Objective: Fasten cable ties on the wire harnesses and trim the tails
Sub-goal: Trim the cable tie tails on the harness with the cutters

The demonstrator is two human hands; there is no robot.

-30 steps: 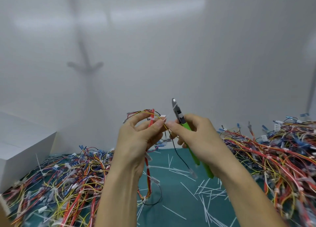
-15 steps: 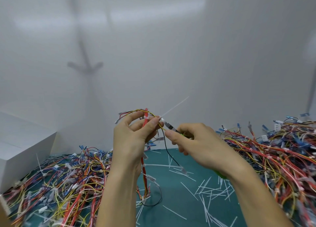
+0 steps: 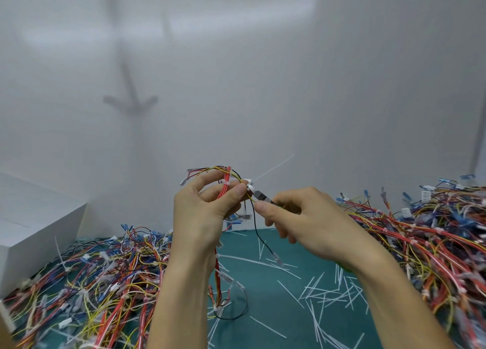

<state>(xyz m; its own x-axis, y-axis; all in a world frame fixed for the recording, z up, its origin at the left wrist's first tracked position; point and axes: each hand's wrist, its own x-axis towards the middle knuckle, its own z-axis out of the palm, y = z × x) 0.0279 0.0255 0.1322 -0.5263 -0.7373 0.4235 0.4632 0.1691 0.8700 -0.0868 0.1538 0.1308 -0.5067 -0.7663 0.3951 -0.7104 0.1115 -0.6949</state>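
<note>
My left hand (image 3: pixel 207 212) holds up a wire harness (image 3: pixel 226 180) of red, yellow and black wires, pinching it between thumb and fingers. A white cable tie sits on the bundle by my thumb, and its thin tail (image 3: pixel 273 168) sticks up to the right. My right hand (image 3: pixel 302 217) grips green-handled cutters (image 3: pixel 261 197), whose metal jaws point left and meet the tie at its head. Most of the green handle is hidden inside my palm. The harness's lower end hangs down between my forearms to the green mat (image 3: pixel 263 309).
A heap of tied harnesses (image 3: pixel 92 277) lies at the left, a bigger heap (image 3: pixel 426 233) at the right. Several cut white tie tails (image 3: pixel 323 296) litter the mat. A white box (image 3: pixel 34 225) stands at far left. A white wall rises behind.
My right hand swung the cutters down from pointing upward to pointing left, bringing the jaws to the tie's head. The tie's tail now stands free, up to the right.
</note>
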